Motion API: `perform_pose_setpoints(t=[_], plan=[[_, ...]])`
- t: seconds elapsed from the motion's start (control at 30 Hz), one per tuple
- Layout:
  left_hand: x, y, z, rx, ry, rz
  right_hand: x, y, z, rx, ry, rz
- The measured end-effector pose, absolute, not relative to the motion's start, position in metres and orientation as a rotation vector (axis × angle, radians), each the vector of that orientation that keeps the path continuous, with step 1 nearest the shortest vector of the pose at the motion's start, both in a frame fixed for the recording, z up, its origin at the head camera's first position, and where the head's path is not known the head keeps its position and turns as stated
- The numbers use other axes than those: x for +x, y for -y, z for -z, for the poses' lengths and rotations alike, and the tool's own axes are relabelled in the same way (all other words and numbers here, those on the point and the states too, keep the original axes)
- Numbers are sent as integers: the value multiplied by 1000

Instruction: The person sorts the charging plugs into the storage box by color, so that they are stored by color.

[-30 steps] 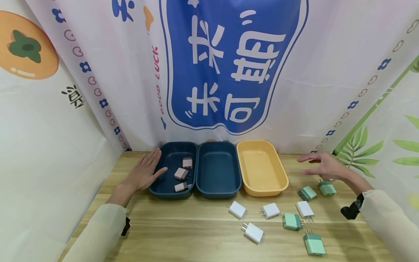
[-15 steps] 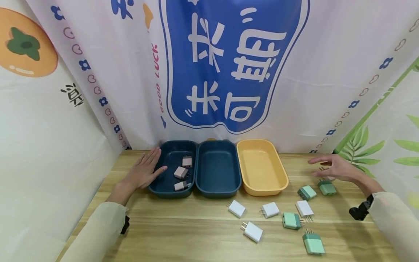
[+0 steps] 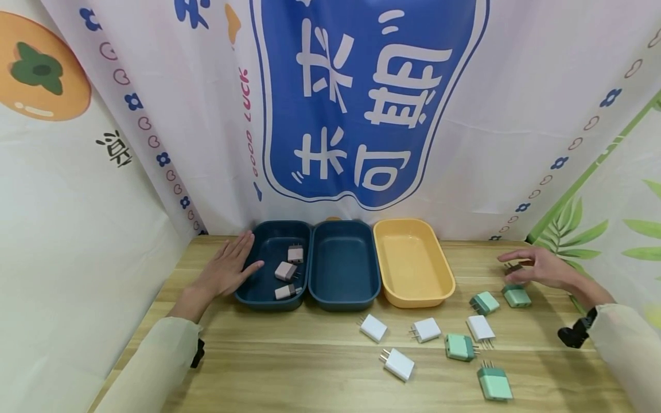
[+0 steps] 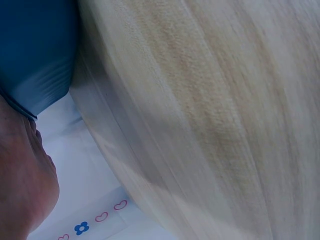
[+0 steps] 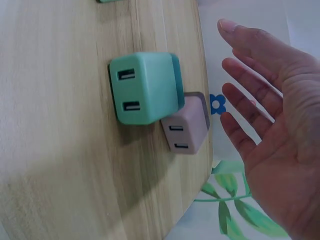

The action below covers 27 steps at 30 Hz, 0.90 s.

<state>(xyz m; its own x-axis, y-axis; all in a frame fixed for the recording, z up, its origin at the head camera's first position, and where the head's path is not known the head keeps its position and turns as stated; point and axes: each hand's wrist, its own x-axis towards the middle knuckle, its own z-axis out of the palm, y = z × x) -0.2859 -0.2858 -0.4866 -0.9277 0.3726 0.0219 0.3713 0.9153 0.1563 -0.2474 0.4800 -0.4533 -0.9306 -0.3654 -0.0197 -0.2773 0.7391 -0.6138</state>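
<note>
My left hand (image 3: 227, 267) rests with straight fingers on the left rim of the left dark blue bin (image 3: 268, 304). Three pink plug chargers, one of them (image 3: 286, 272) in the middle, lie inside that bin. At the far right, my right hand (image 3: 542, 267) reaches over another pink charger (image 5: 185, 127), thumb and fingers spread around it from above. In the right wrist view its fingers are loosely bent and apart from the charger. A green charger (image 5: 147, 87) with two USB ports stands right in front of the pink one.
A second dark blue bin (image 3: 345, 304) and a yellow bin (image 3: 418, 301) stand beside the first. Several white chargers (image 3: 399, 365) and green chargers (image 3: 494, 384) are scattered on the wooden table (image 3: 289, 367). A printed curtain (image 3: 465, 172) hangs behind.
My right hand has moved right and slightly down, from beside the yellow bin to the pink charger at the far right. The left hand has stayed in place.
</note>
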Motion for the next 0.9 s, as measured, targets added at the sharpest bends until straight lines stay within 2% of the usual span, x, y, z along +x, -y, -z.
perform_pose_setpoints(t=[0.9], plan=[[-285,286,486,595,-3084,-243,-245,-509,465,-458,-2844,827]])
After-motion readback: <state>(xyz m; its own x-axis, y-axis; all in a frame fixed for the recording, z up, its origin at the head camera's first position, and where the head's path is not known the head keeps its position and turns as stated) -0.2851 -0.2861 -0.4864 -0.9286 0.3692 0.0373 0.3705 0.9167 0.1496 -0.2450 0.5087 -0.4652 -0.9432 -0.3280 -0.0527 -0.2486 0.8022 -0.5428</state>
